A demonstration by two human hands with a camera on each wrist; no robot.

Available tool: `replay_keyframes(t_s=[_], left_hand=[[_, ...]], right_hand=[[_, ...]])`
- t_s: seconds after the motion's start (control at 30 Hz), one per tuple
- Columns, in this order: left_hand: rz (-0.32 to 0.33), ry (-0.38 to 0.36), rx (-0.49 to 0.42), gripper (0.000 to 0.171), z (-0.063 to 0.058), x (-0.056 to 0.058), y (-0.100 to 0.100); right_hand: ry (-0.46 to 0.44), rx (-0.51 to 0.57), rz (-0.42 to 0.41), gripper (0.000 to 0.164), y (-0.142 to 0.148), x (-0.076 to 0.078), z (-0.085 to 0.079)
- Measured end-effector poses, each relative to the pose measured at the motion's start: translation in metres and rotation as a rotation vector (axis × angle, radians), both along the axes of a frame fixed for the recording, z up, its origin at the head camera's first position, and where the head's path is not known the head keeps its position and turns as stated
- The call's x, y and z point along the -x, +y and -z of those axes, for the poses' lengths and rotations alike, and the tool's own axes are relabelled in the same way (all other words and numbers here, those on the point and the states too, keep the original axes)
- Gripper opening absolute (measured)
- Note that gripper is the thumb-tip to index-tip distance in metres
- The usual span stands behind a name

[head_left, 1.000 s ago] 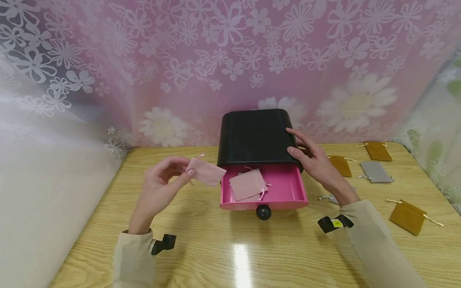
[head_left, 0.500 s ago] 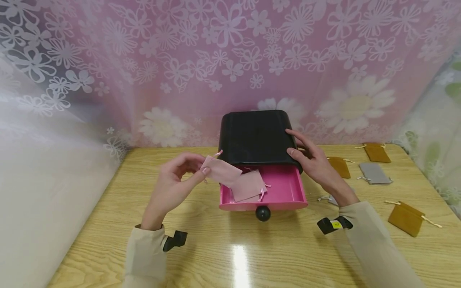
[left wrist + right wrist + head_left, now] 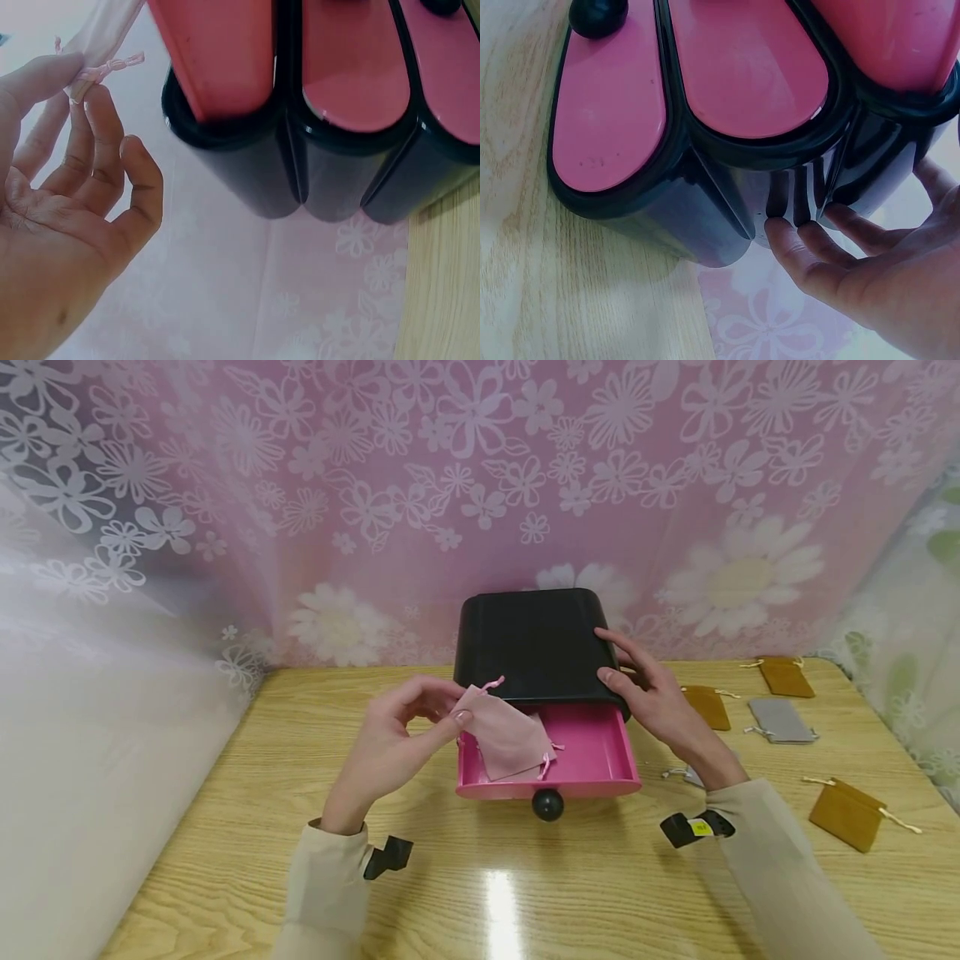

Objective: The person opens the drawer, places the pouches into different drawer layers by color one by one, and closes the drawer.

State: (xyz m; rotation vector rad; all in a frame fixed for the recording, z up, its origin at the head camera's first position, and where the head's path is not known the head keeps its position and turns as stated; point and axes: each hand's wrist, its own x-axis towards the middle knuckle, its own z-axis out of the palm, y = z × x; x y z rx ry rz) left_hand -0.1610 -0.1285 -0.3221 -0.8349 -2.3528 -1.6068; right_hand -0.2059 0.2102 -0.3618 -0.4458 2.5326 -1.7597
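My left hand [image 3: 401, 747] pinches a pale pink drawstring pouch [image 3: 506, 731] by its corded end, between thumb and fingers. That pouch hangs over the open pink drawer [image 3: 588, 747] and overlaps a similar pink pouch [image 3: 517, 770] lying inside. The drawer slides out from the top of a black drawer unit [image 3: 536, 643], whose lower two drawers are closed in the wrist views. My right hand [image 3: 652, 693] rests against the unit's right side, thumb and a finger at its top edge. Lower down, its other fingertips [image 3: 780, 229] touch the black side wall.
Brown drawstring pouches [image 3: 847, 814] and grey ones [image 3: 782, 720] lie on the wooden table [image 3: 420, 868] to the right, one grey pouch partly behind my right wrist. A round black knob [image 3: 547, 804] sticks out from the drawer front. Behind stands a floral curtain [image 3: 420, 527].
My left hand has moved right with the pink pouch, from beside the unit to over the open drawer. The right hand has stayed in place.
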Motion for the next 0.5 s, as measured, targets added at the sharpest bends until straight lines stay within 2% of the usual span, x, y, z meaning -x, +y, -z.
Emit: replay_keyframes(t_s=[0.27, 0.5], left_hand=[[0.022, -0.004, 0.015, 0.023, 0.002, 0.000, 0.015], [0.040, 0.031, 0.040, 0.022, 0.002, -0.002, 0.027]], right_hand=[[0.002, -0.010, -0.007, 0.059, 0.001, 0.000, 0.000], [0.013, 0.008, -0.009, 0.059, 0.000, 0.001, 0.001]])
